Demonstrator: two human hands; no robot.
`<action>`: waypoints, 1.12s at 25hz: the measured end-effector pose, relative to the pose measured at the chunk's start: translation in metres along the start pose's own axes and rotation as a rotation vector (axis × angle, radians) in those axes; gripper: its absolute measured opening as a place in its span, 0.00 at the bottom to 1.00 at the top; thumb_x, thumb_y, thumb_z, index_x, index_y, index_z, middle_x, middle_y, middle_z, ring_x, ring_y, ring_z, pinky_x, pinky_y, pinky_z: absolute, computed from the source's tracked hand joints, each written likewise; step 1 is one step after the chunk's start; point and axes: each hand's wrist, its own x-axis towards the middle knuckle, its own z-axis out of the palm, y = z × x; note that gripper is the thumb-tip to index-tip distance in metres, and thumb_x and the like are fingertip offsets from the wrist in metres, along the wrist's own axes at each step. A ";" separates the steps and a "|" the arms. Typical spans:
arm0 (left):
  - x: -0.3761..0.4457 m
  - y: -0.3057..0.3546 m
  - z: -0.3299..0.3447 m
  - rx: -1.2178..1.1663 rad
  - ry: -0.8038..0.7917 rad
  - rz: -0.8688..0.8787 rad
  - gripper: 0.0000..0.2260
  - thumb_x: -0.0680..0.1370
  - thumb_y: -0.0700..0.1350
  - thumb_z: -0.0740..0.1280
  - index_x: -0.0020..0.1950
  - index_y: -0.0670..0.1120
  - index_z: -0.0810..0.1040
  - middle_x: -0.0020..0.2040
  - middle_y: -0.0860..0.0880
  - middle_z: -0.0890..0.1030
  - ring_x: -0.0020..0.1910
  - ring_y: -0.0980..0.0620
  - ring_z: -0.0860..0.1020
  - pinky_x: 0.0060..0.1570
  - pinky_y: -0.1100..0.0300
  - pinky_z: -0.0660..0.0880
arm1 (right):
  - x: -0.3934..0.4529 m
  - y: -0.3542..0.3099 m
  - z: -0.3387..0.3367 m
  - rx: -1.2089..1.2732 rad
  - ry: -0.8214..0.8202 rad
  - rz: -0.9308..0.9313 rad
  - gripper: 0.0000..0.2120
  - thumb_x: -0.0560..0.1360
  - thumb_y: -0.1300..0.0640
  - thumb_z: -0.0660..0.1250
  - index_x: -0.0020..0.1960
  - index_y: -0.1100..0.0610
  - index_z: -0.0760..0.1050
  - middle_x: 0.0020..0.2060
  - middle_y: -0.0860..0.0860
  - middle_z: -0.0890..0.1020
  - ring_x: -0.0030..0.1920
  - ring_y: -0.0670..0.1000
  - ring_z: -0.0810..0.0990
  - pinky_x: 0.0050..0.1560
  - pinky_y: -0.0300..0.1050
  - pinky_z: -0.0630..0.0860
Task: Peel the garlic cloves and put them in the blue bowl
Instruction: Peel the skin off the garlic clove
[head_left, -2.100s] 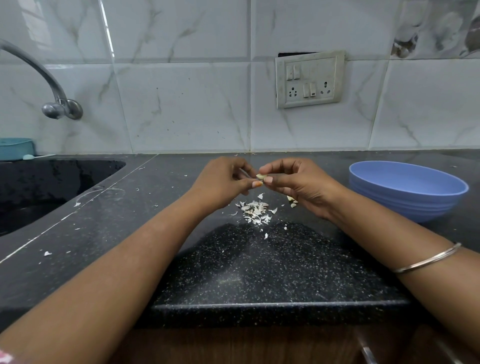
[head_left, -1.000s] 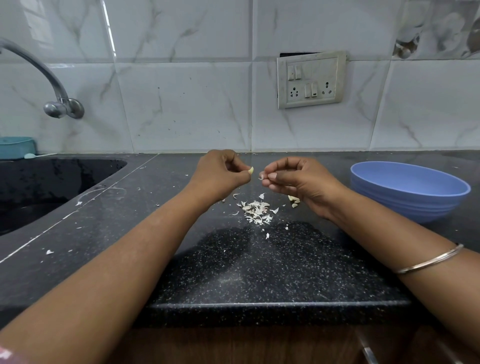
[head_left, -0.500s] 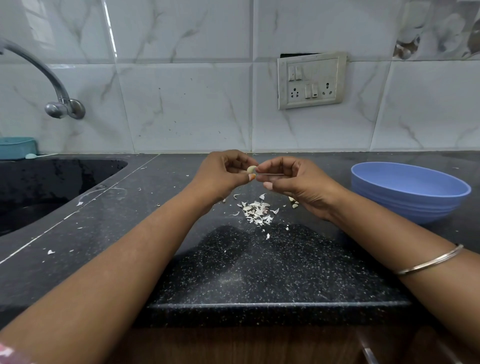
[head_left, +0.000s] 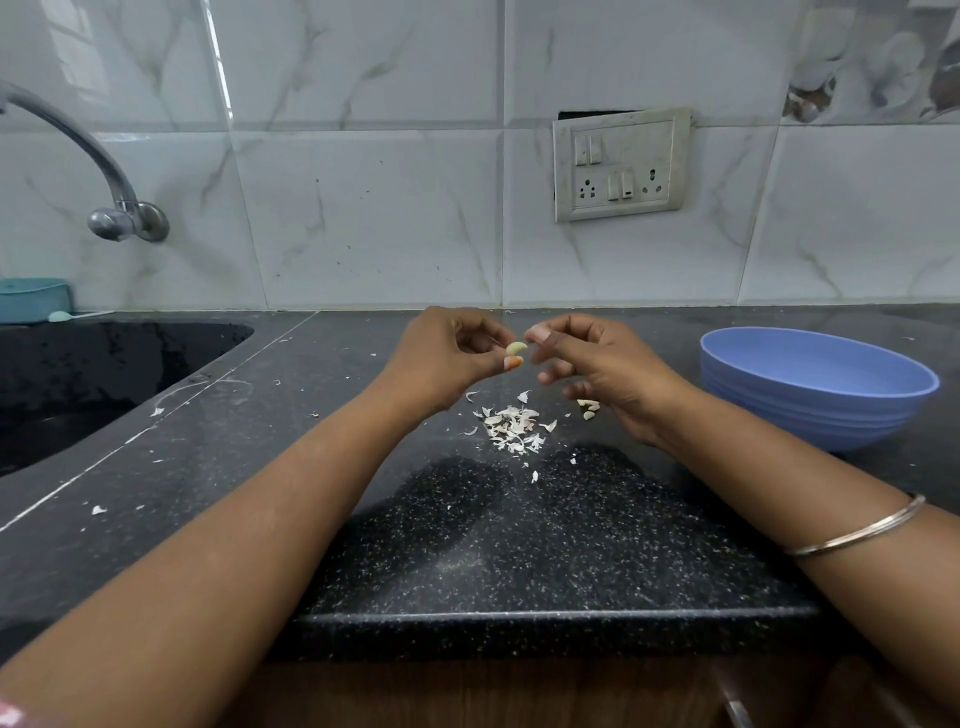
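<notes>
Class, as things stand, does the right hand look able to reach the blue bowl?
Probably yes: the blue bowl sits open on the counter just right of the right hand, with only bare countertop between them.

Home kitchen. Black speckled granite countertop (head_left: 519, 535) with dark sunken sink (head_left: 93, 374) at left; curved chrome wall tap (head_left: 111, 208) above it. White marble-look glossy wall tiles (head_left: 363, 218). Cream plastic switch-and-socket plate (head_left: 621, 165) on wall. Brown wooden cabinet front (head_left: 467, 696) below counter edge.
</notes>
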 end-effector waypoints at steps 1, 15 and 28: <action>0.000 0.000 0.000 0.024 -0.018 0.014 0.07 0.70 0.42 0.75 0.47 0.45 0.84 0.38 0.46 0.84 0.37 0.56 0.79 0.46 0.54 0.78 | 0.000 0.000 0.000 -0.017 -0.011 0.003 0.08 0.76 0.51 0.67 0.51 0.54 0.78 0.44 0.49 0.83 0.38 0.44 0.81 0.35 0.35 0.74; 0.000 0.002 0.001 0.283 -0.009 0.063 0.08 0.70 0.43 0.74 0.42 0.49 0.75 0.33 0.55 0.78 0.31 0.59 0.75 0.35 0.63 0.73 | -0.001 0.002 0.000 -0.225 -0.106 -0.071 0.08 0.74 0.55 0.70 0.50 0.56 0.82 0.44 0.53 0.86 0.39 0.43 0.82 0.37 0.33 0.76; 0.001 -0.004 0.004 0.308 -0.127 -0.010 0.15 0.69 0.50 0.76 0.54 0.50 0.80 0.43 0.51 0.84 0.43 0.56 0.82 0.48 0.58 0.78 | 0.003 0.002 -0.001 -0.279 -0.048 -0.132 0.03 0.71 0.63 0.72 0.44 0.58 0.81 0.34 0.50 0.81 0.31 0.39 0.77 0.34 0.35 0.74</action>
